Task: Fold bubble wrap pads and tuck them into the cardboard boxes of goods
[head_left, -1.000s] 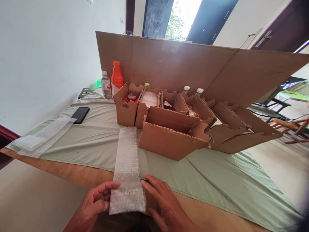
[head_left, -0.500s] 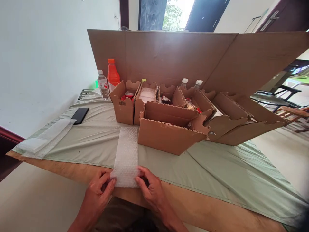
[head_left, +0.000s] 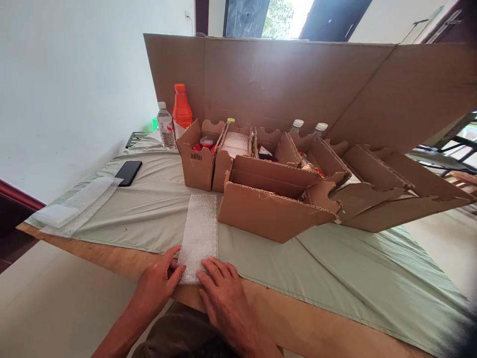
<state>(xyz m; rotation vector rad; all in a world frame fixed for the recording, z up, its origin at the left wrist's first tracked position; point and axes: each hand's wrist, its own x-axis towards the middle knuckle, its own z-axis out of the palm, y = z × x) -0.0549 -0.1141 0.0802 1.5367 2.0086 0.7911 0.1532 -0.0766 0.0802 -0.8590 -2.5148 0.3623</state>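
Note:
A strip of bubble wrap lies lengthwise on the cloth, its near end at the table's front edge. At its lower left edge, my left hand pinches the wrap with curled fingers and the thumb in front. My right hand rests on the near right corner, palm down, fingers stretched out over the wrap. Just right of the strip's far half stands an open cardboard box; what it contains is mostly hidden by its front wall.
Several cardboard bins with packed goods stand behind, before a tall cardboard panel. An orange bottle and a clear water bottle are at back left. A black phone and more bubble wrap lie left.
My right hand has gone from pinching the wrap's right edge to lying flat on top of it. My left hand stays at the left edge. The view has shifted slightly.

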